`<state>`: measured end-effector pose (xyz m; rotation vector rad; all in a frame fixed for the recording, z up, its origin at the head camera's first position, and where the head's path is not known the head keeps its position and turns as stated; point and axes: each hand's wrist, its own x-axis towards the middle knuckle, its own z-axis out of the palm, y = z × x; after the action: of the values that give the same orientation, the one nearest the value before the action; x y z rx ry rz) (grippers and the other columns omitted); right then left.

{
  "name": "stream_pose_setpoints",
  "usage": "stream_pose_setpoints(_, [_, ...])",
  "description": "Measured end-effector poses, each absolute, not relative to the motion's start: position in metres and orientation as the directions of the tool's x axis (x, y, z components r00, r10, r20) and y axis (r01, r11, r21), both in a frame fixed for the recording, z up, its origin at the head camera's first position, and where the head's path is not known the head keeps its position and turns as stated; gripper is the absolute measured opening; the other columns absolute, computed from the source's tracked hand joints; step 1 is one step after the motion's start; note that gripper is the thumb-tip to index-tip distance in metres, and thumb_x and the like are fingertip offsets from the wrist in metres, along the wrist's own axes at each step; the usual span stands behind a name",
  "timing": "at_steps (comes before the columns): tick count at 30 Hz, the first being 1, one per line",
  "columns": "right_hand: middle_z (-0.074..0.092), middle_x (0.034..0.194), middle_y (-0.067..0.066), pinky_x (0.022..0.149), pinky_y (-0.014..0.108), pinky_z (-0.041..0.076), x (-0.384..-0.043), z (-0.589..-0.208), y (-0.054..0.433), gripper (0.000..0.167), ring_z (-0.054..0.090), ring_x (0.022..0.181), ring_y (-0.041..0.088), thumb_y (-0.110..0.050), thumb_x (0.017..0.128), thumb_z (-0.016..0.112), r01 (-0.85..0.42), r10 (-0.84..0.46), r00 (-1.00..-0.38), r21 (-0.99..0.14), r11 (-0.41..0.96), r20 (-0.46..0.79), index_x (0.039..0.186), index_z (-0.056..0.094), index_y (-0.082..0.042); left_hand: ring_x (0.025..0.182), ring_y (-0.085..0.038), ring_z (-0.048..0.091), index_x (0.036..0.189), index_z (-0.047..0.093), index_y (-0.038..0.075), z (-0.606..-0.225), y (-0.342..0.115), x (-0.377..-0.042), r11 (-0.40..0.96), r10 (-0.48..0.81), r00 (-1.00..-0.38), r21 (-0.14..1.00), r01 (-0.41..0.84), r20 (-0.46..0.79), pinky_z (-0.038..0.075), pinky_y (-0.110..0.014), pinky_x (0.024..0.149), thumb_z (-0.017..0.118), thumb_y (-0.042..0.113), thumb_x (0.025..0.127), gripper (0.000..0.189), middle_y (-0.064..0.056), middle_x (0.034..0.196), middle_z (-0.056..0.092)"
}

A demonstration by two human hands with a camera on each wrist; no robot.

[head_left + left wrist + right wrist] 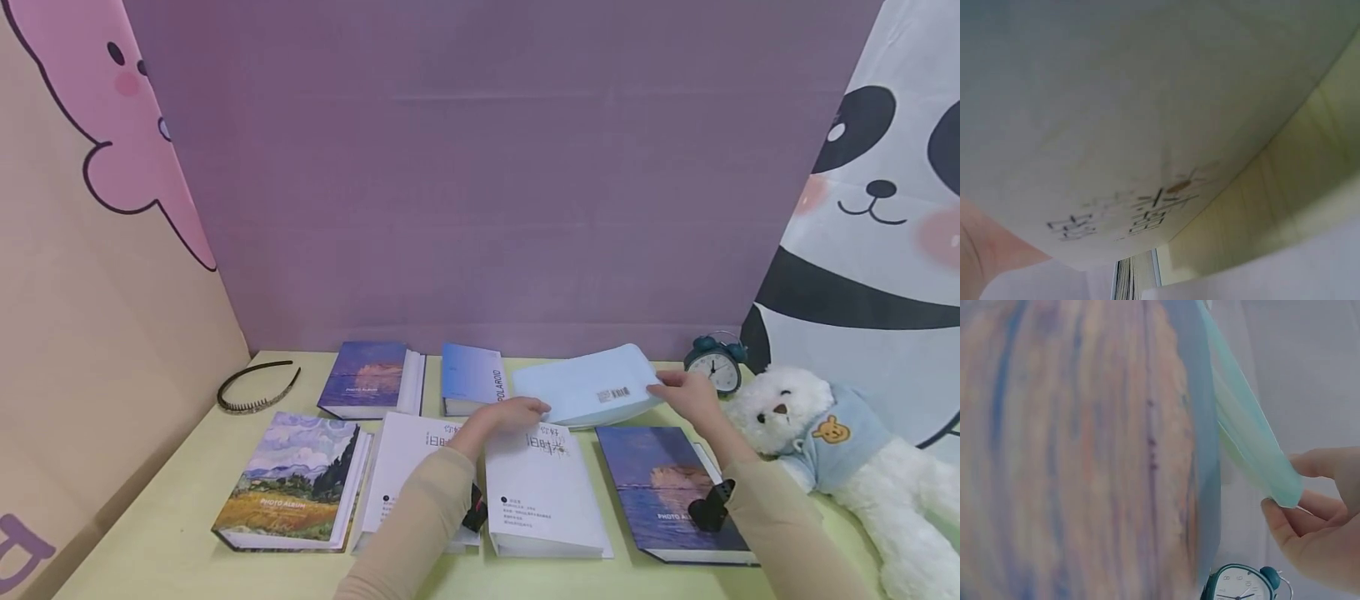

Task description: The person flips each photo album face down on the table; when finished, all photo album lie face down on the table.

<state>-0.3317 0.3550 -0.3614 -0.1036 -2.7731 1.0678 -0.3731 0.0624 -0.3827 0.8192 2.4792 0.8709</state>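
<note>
A light blue, thin booklet (pixel 581 379) with a barcode on its cover is held at the back of the table, tilted. My right hand (pixel 688 395) pinches its right end between thumb and fingers; in the right wrist view the booklet's layers (pixel 1254 447) look slightly fanned. At its lower left corner my left hand (pixel 512 414) grips the edge. Below the left hand lie two white albums, one on the left (pixel 397 483) and one on the right (pixel 543 508). Under the right forearm is a sea-painting photo album (pixel 645 475).
A landscape photo album (pixel 296 475) lies front left. At the back stand another sea-painting album (pixel 367 379), a blue Polaroid album (pixel 471 375) and a hairband (pixel 258 404). An alarm clock (pixel 714 367) and a white teddy bear (pixel 840 450) are on the right.
</note>
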Motion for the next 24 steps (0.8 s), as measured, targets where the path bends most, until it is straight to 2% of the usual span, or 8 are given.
stream_pose_setpoints(6, [0.048,0.126,0.037,0.084,0.048,0.050,-0.334,-0.370,0.365,0.052,0.052,0.109,0.047,-0.022,0.093,0.055,0.034,0.095,-0.993,-0.604,0.796,0.069,0.126,0.047,0.017,0.140,-0.022,0.029,0.141,0.043,0.012,-0.384,0.064,-0.373,0.646,0.634,-0.755,0.650,0.400,-0.166,0.019,-0.035,0.117,0.032,0.016,0.099,0.044,-0.005,0.148,0.040])
stream_pose_setpoints(11, [0.053,0.119,0.035,0.075,0.042,0.052,-0.335,-0.374,0.367,0.046,0.058,0.098,0.040,-0.018,0.091,0.056,0.076,0.103,-0.995,-0.574,0.815,0.015,0.122,0.051,0.016,0.139,-0.022,0.031,0.140,0.045,0.012,-0.384,0.063,-0.371,0.655,0.614,-0.773,0.650,0.385,-0.161,0.022,-0.036,0.116,0.034,0.018,0.100,0.042,-0.005,0.146,0.042])
stream_pose_setpoints(16, [0.055,0.114,0.035,0.071,0.041,0.052,-0.337,-0.373,0.366,0.041,0.061,0.089,0.037,-0.013,0.088,0.057,0.049,0.064,-0.998,-0.567,0.822,0.008,0.116,0.054,0.017,0.138,-0.023,0.033,0.137,0.048,0.012,-0.384,0.062,-0.371,0.648,0.602,-0.783,0.668,0.366,-0.155,0.024,-0.037,0.115,0.034,0.016,0.099,0.041,-0.005,0.144,0.045])
stream_pose_setpoints(20, [0.054,0.116,0.035,0.073,0.043,0.052,-0.337,-0.374,0.366,0.043,0.061,0.090,0.038,-0.015,0.089,0.057,0.054,0.052,-0.998,-0.540,0.840,-0.019,0.117,0.053,0.017,0.138,-0.024,0.033,0.136,0.051,0.014,-0.384,0.061,-0.371,0.645,0.604,-0.781,0.674,0.360,-0.161,0.024,-0.038,0.115,0.034,0.015,0.098,0.041,-0.004,0.143,0.046])
stream_pose_setpoints(24, [0.052,0.120,0.035,0.075,0.049,0.052,-0.336,-0.374,0.365,0.048,0.057,0.100,0.046,-0.023,0.091,0.055,0.069,0.039,-0.997,-0.488,0.870,-0.070,0.120,0.053,0.015,0.137,-0.024,0.035,0.134,0.053,0.015,-0.383,0.060,-0.371,0.646,0.607,-0.778,0.672,0.362,-0.165,0.025,-0.038,0.115,0.036,0.015,0.097,0.040,-0.004,0.142,0.047])
